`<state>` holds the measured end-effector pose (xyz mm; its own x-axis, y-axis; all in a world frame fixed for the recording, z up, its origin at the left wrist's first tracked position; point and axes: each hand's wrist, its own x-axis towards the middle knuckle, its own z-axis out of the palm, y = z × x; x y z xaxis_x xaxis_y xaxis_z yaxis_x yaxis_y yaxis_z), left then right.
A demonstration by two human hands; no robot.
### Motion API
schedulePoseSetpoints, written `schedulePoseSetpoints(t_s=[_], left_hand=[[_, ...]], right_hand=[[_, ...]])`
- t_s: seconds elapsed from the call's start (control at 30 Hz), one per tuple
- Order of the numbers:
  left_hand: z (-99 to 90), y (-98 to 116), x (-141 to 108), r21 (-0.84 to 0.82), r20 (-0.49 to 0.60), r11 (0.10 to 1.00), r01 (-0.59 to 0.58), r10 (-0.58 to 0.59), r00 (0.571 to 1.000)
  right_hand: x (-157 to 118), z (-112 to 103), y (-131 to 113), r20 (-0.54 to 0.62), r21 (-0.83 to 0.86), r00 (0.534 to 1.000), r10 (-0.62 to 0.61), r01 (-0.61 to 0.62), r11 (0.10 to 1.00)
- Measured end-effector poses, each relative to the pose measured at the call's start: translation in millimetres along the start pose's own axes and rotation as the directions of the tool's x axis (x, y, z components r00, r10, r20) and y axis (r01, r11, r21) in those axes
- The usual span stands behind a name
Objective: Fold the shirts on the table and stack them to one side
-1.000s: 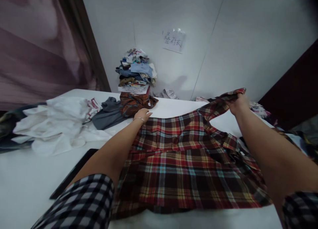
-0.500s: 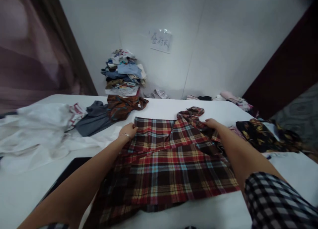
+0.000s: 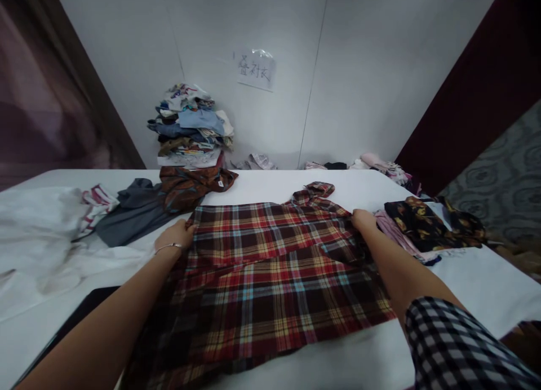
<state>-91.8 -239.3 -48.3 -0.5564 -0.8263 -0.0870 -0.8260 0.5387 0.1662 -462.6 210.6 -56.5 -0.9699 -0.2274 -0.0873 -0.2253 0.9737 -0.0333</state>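
Observation:
A plaid shirt (image 3: 270, 277) in dark brown, red and yellow with light blue lines lies spread across the white table, its collar end bunched at the top. My left hand (image 3: 175, 238), with a thin bracelet at the wrist, pinches the shirt's upper left corner. At the upper right edge, my right hand (image 3: 361, 220) grips the cloth near the shoulder. Between the two hands the upper fabric is stretched fairly straight, with a fold running across below it.
Left of the shirt lie white garments (image 3: 38, 238), a grey garment (image 3: 135, 212) and a brown patterned one (image 3: 190, 187). A tall clothes pile (image 3: 190, 125) stands behind. Folded black floral clothing (image 3: 435, 224) lies on the right. A paper sign (image 3: 256, 70) hangs on the wall.
My left hand has moved left with its corner, pulling the upper part of the shirt wider and straighter. The camera view has shifted to the right.

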Motion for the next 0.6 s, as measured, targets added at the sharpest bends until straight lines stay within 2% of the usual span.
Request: schedulePoseSetpoints(t_s=[0.17, 0.27, 0.37, 0.47, 0.6], left_hand=[[-2.0, 5, -1, 0.024, -0.021, 1.0, -0.002, 0.002, 1.0], [-1.7, 5, -2, 0.023, -0.026, 1.0, -0.004, 0.005, 1.0], [1.5, 5, -2, 0.021, -0.038, 1.0, -0.023, 0.024, 0.999], [5.4, 4, -2, 0.028, -0.051, 1.0, -0.005, 0.006, 0.999], [8.2, 3, -3, 0.039, -0.061, 0.999, 0.024, -0.022, 0.998]], right_hand=[[18, -6, 0, 0.055, 0.023, 0.998, -0.011, 0.01, 1.0], [33, -18, -9, 0.025, 0.081, 0.998, -0.05, 0.048, 0.996], [47, -29, -35, -0.069, 0.151, 0.992, -0.103, 0.112, 0.982], [55, -32, -70, -0.137, 0.213, 0.981, -0.135, 0.162, 0.964], [56, -24, -109, -0.111, 0.306, 0.985, -0.133, 0.161, 0.938]])
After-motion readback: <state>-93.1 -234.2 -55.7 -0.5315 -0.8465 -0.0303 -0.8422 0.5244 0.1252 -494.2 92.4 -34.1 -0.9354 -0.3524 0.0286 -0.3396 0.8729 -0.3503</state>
